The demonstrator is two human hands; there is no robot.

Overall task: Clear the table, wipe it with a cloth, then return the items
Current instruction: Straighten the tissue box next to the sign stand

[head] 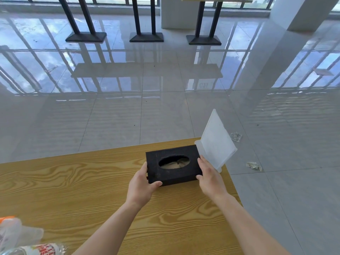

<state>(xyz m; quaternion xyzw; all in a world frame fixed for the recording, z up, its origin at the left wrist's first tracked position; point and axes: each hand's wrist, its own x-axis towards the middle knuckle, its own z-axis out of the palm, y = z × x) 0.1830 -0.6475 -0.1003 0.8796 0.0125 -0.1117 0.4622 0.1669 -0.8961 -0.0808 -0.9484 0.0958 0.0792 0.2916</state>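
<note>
- Head view: we look down on a wood-grain table (73,181) with a glossy tiled floor (165,111) beyond it.
- A black tissue box (173,165) with an oval opening on top sits on the table near its far right corner.
- Our left hand (141,184) holds the box's left end, with the thumb on the near side and the fingers round the end; its grip is clamped on the box.
- Our right hand (209,177) holds the right end, thumb at the near right corner; its grip is clamped on the box too.
- A clear plastic sign stand (215,142) leans just beside the box on its right, at the table's far right corner.
- At the near left edge lie a bottle (36,249) with a red-lettered label and a blurred plastic wrapper (16,230).
- Two crumpled scraps (253,165) lie on the floor to the right of the table.
- Black table bases (146,37) stand far off by the windows.
</note>
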